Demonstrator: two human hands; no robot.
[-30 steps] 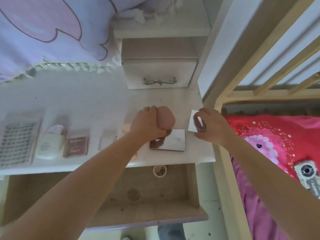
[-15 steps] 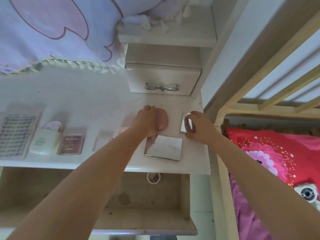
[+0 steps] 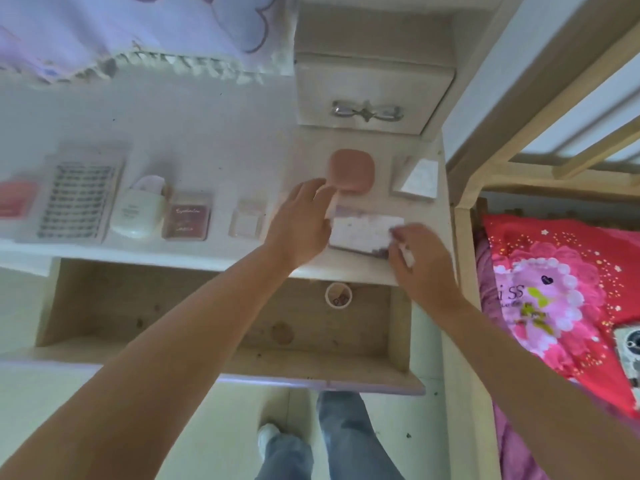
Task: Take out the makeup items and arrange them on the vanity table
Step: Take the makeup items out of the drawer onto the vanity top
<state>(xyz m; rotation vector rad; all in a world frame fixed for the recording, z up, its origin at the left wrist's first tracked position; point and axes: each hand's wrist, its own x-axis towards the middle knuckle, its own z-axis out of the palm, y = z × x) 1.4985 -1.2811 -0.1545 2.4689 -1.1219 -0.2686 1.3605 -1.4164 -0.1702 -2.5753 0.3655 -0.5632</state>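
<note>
On the white vanity table [image 3: 214, 140], a pink rounded case [image 3: 351, 174] lies near the back right, with a small white box [image 3: 417, 180] to its right. In front of them lies a flat mirrored palette [image 3: 363, 232]. My left hand [image 3: 301, 220] is at the palette's left edge, fingers straight and holding nothing. My right hand [image 3: 415, 258] pinches the palette's right edge, though it is blurred. To the left stand a clear small case [image 3: 246, 220], a maroon box [image 3: 189, 220], a white bottle [image 3: 140, 209], a lash tray [image 3: 78, 199] and a red item [image 3: 15, 199].
The open wooden drawer [image 3: 207, 327] below the tabletop holds one small round cup [image 3: 338, 295]. A small drawer unit with a bow handle [image 3: 367, 110] stands at the back. A wooden bed frame [image 3: 464, 216] and red blanket [image 3: 554, 289] lie on the right.
My left hand let go of the pink case, which now lies on the table, and drew back to the palette. My right hand left the white box and took the palette's right edge.
</note>
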